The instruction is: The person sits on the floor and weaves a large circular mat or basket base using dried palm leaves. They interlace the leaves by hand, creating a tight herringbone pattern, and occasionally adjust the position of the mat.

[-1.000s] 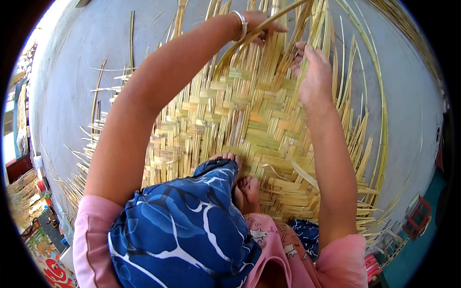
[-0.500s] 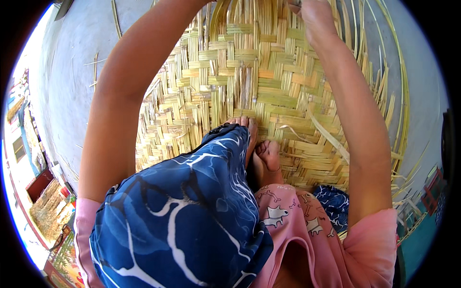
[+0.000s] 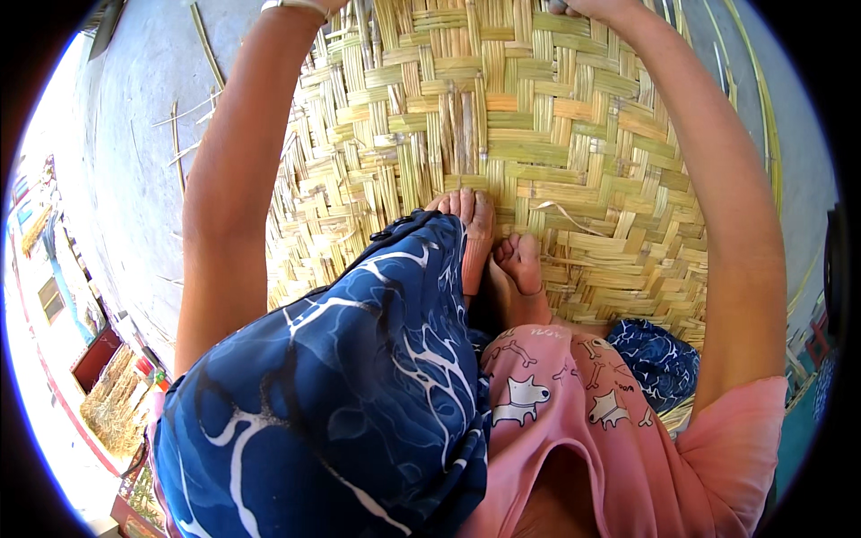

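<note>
A woven mat (image 3: pixel 529 134) of flat yellow-green strips lies spread before me, under my bare feet (image 3: pixel 462 215). At the top edge of the view, my left hand (image 3: pixel 334 4) is nearly all cut off at the mat's far left side; a pale bangle (image 3: pixel 296 6) circles its wrist. My right hand (image 3: pixel 596 8) is over the mat's far right part, partly cut off by the same edge. Its visible fingers are curled in, and a small dark grey bit shows at their tips. What that is I cannot make out.
A short loose strip (image 3: pixel 567 215) curls up off the weave near my feet. Thin sticks (image 3: pixel 177 148) lie on the grey floor (image 3: pixel 134 117) at left, and long green strips (image 3: pixel 767 108) at right. Straw-coloured material (image 3: pixel 115 394) is at the far left.
Both arms have swung apart, the right one outward to the right. The view has shifted a little. A long pale strip that lay across the mat near my right forearm no longer shows.
</note>
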The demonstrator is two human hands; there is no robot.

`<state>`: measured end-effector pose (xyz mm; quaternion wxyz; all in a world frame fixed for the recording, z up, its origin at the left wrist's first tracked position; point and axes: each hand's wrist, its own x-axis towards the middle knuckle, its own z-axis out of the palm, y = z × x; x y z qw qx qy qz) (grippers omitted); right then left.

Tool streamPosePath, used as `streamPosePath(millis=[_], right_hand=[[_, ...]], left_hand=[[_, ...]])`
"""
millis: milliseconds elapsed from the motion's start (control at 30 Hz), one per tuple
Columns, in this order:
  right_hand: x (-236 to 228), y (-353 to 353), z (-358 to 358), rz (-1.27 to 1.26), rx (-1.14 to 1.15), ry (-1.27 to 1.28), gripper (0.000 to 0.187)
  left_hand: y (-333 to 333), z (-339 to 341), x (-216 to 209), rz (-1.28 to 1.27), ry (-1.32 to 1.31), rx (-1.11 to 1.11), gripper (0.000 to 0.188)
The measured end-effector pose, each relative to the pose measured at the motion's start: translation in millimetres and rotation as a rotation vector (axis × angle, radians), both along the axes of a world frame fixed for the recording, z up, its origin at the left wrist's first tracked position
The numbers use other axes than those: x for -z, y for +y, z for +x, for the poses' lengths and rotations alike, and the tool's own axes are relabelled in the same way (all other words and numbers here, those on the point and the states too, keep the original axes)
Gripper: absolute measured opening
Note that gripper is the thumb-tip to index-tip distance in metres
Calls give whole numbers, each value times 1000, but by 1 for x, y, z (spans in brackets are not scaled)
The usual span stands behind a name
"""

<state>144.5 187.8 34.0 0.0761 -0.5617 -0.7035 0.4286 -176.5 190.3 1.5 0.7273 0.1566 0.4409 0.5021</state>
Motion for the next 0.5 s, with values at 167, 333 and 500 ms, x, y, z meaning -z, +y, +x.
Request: streamPosePath(millis=[167,333,500], right_hand=[[-15,5,13,255,-231,-292,31],[-5,10,7,322,-469,-410,38],[16,25,6,286,-525,-398,29]], left_hand=[[-49,-3,15,63,256,-113,24],[-92,11,0,-46,623,-173,25],[-111,22,-2,-96,737,-178,20]])
